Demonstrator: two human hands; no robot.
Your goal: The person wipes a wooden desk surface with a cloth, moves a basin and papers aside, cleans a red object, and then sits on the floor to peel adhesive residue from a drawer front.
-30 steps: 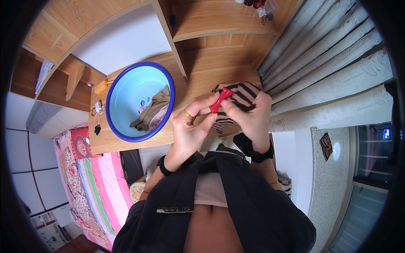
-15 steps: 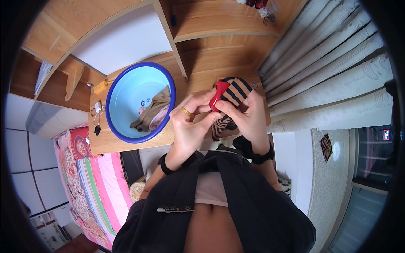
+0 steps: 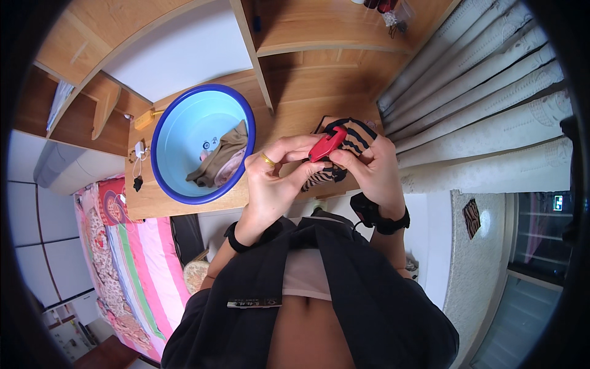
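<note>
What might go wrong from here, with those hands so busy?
The small glossy red object could slip, as the left hand pinches it by the fingertips. The black-and-tan striped fabric in the right hand might get tugged along with it. The round light-blue basin could get bumped, since its dark-blue rim is close to the left hand.

- I can make out lettering on a small, flat, dark-and-white fabric label on my black cloth jacket, too tiny to read.
- I see a small, glowing, bluish-white rectangular display in the dark glass pane to my right; its marks are illegible to me.
- I can read nothing else.
</note>
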